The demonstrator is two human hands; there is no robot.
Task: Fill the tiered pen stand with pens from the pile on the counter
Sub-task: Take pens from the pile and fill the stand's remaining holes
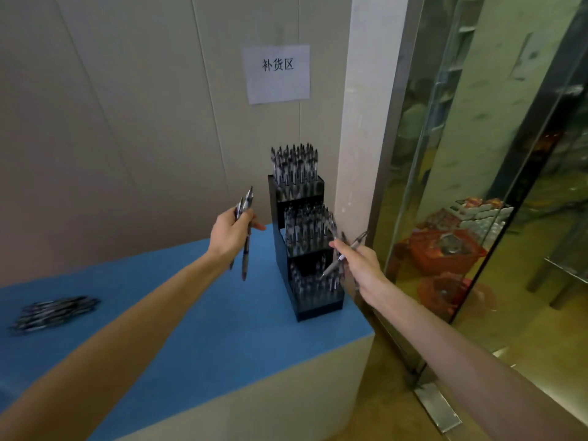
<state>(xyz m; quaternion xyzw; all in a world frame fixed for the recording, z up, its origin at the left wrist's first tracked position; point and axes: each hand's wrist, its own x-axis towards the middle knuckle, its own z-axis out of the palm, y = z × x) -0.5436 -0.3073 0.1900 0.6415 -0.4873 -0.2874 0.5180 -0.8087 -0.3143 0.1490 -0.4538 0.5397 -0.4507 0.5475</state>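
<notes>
A black three-tier pen stand (pixel 313 308) stands on the blue counter (pixel 197 313) near its right end, with many pens upright in each tier. My left hand (pixel 230 232) is raised left of the stand and grips a small bunch of pens (pixel 245 249) that hang downward. My right hand (pixel 361 264) hovers beside the lowest tier and pinches a single pen (pixel 345 254), tip slanting down toward that tier. The pile of loose pens (pixel 55 311) lies on the counter at far left.
A beige wall with a paper sign (pixel 276 73) rises behind the stand. A white pillar (pixel 359 138) stands just right of it. Glass doors (pixel 477 186) with a metal frame fill the right side, and the counter's right edge drops to the floor.
</notes>
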